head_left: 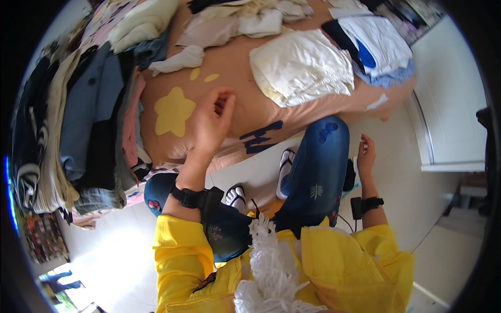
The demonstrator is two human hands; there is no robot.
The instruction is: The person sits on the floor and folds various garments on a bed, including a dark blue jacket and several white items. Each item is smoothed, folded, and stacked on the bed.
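My left hand (213, 117) hovers above the brown bedsheet (235, 78), beside a yellow star print (175, 111). Its fingers are loosely curled with a gap between them, and nothing shows in the hand. My right hand (367, 154) is off the bed's edge, to the right of my raised knee, fingers loosely apart and holding nothing. A folded cream-white garment (302, 68) lies on the bed ahead, in front of both hands. Nearer the left hand, beyond the star, is a small crumpled white cloth (178, 59).
Folded trousers and dark clothes (91, 120) stand in a row at the left. A stack with a white garment (378, 44) is at the far right, and small pale pieces (235, 26) lie at the back. A white cabinet (449, 94) stands right of the bed.
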